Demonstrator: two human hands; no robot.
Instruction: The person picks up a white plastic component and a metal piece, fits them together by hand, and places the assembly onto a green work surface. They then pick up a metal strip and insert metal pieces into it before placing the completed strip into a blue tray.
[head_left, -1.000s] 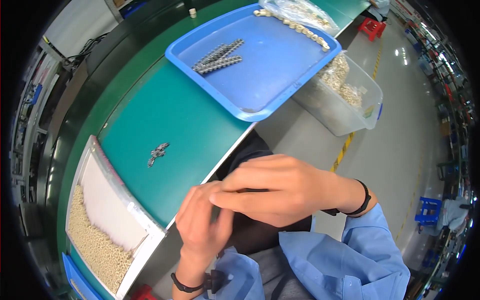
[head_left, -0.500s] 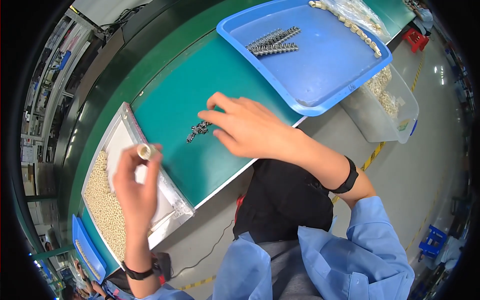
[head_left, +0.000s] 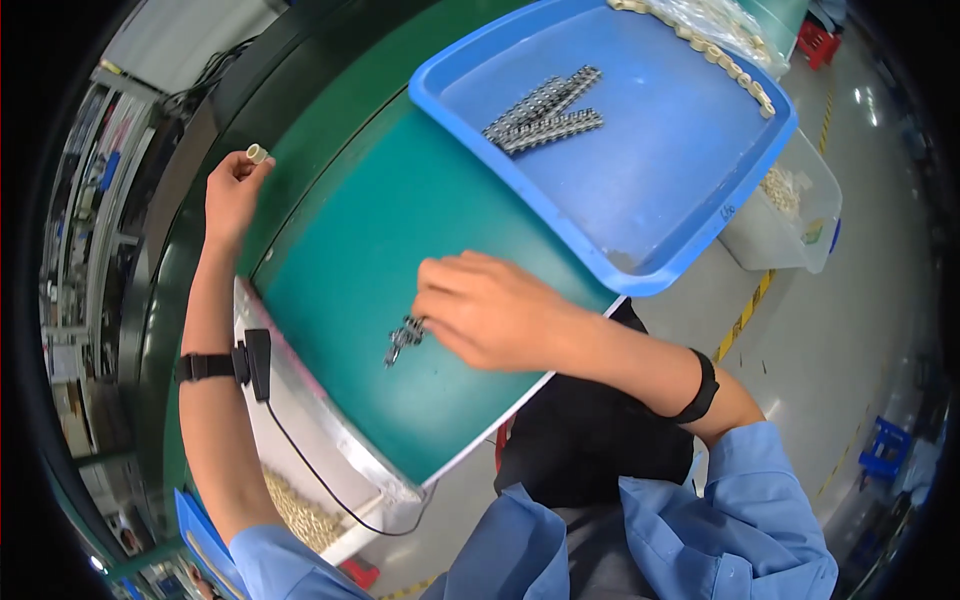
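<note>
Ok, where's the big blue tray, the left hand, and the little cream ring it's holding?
Big blue tray [head_left: 650, 165], head view, bare floor.
Left hand [head_left: 231, 196], head view, its middle.
Little cream ring [head_left: 258, 154], head view, open end.

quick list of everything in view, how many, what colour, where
table: 1, green, centre
large tray: 1, blue, on the table, upper right
toothed strips: several, grey, inside large tray
row pieces: several, cream, along large tray's upper-right edge
plastic bag: 1, clear, top right
bin: 1, translucent, right of large tray
small pieces: cluster, dark grey, at right fingertips
short tube: 1, cream, left fingers
shallow box: 1, white, lower left
box pieces: uncountable, cream, inside shallow box
stools: 2, blue right, red top right
wristbands: 2, black, left and right
sleeves: 2, light blue, bottom
left hand: 1, bare, upper left
right hand: 1, bare, centre
</note>
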